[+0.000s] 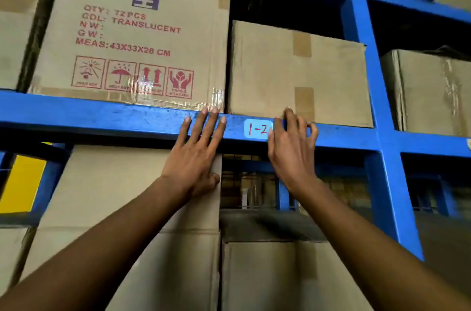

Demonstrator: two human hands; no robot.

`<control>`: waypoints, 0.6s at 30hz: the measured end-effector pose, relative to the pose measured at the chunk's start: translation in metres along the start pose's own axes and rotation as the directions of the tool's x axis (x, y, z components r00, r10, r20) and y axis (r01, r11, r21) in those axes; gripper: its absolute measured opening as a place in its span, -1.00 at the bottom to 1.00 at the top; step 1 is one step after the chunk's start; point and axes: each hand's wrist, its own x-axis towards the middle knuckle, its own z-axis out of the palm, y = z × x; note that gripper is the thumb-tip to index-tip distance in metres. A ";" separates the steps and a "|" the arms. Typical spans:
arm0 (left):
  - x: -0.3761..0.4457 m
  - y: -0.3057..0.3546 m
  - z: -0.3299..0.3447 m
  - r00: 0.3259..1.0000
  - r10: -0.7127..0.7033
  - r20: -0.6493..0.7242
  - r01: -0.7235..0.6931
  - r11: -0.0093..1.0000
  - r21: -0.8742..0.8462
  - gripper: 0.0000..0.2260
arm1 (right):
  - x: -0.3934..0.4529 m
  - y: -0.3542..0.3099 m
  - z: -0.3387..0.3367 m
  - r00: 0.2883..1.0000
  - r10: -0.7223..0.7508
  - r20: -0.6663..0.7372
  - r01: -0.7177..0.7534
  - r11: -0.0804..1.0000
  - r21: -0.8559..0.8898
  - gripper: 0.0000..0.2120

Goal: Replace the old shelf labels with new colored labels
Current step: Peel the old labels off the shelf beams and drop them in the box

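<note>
A pale blue label marked "I-2" in red sits on the front face of the blue shelf beam, a little right of the frame's centre. The right hand is at the label's right edge, its thumb touching that edge and its curled fingers hooked over the top of the beam; it grips nothing that can be seen. To the left of the label, apart from it, the left hand lies open and flat, fingers spread upward across the beam and fingertips reaching its top edge. Above the beam, in the upper left of the frame, stands a printed carton with red text and handling symbols, and just beside it, at upper centre, a plain carton. A blue upright post runs down the right side of the frame. Below the beam, more cartons fill the lower left.
</note>
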 end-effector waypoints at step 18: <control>-0.002 -0.003 0.002 0.999 0.015 -0.032 -0.016 0.999 -0.037 -0.02 | 0.006 -0.020 -0.003 0.986 0.076 -0.151 -0.036 0.968 0.250 -0.84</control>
